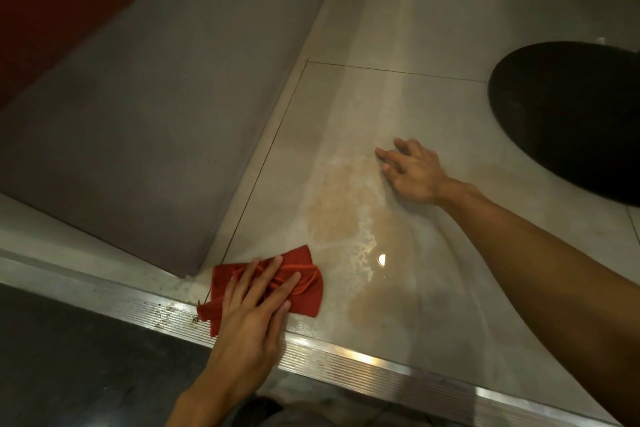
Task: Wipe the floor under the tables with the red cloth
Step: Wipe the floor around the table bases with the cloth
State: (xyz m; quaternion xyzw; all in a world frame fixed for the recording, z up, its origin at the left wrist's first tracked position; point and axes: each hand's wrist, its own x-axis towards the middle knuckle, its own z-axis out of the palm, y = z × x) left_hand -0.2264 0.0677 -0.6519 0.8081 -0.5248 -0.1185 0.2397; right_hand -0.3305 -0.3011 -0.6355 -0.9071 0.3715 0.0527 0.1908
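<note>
A grey panel (138,132) rises along the floor's (415,97) left edge. At its near corner, against the ribbed metal strip (346,364) on the floor's near edge, lies the red cloth (310,296), bunched. The left hand (249,315) presses it flat, fingers straight, grip released. A brownish wet patch (336,204) spreads mid-floor. The right hand (412,173) rests splayed on the tile, grip released. Two black round bases (568,118) sit at the right edge.

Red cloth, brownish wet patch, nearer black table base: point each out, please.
red cloth (311,298), head view, uncovered fold at its right end.
brownish wet patch (337,215), head view, middle of the stain.
nearer black table base (568,121), head view, centre of the round disc.
</note>
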